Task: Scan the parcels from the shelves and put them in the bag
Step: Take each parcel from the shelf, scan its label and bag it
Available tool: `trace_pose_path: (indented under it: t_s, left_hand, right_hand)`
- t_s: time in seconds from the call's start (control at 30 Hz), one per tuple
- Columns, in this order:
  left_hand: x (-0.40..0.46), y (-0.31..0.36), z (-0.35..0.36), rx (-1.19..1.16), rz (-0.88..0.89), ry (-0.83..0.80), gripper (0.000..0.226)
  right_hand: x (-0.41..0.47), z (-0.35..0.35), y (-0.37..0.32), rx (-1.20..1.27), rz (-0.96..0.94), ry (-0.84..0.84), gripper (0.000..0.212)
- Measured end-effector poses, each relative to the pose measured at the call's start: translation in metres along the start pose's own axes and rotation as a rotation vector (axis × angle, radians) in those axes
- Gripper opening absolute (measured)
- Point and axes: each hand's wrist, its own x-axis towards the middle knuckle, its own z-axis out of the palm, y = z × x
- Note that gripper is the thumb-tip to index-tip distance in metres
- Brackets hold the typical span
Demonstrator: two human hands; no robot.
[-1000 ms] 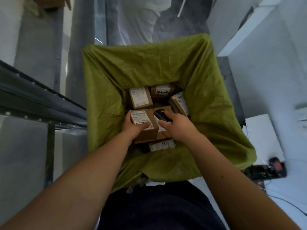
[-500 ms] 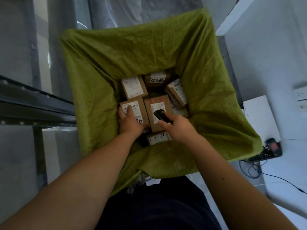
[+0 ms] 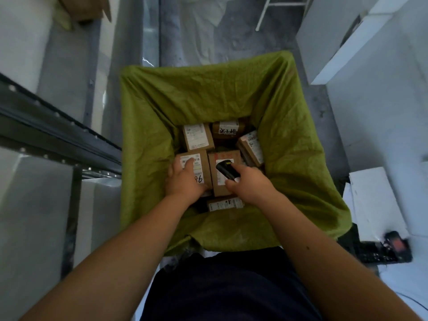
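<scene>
I see both hands down in the green bag (image 3: 162, 126), the left hand (image 3: 184, 181) lying with straight fingers on a parcel (image 3: 196, 158), the right hand (image 3: 249, 184) gripping the black scanner (image 3: 225, 171) over the next parcel (image 3: 222, 188).

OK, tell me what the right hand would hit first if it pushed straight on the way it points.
Probably the parcel with the red-marked label: the right hand aims its scanner down at it. The remaining gap cannot be judged.

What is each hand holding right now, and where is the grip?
The right hand grips the black scanner by its rear end, head pointing into the green bag. The left hand holds nothing; it rests flat on a labelled parcel.
</scene>
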Motion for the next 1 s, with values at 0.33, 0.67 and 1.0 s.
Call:
trace_pose_path:
  t_s: [0.33, 0.67, 1.0]
  left_hand:
    - [-0.118, 0.004, -0.028, 0.051, -0.157, 0.376, 0.101]
    - [-0.315, -0.011, -0.011, -0.087, -0.585, 0.781, 0.086]
    - [-0.523, 0.002, 0.064, -0.293, -1.149, 1.075, 0.085]
  right_hand:
    - [-0.009, -0.029, -0.011, -0.209, -0.452, -0.103, 0.07]
    - [-0.1, -0.005, -0.085, -0.266, -0.986, -0.237, 0.069]
    - [-0.268, 0.083, -0.116, -0.438, -1.525, -0.569, 0.066]
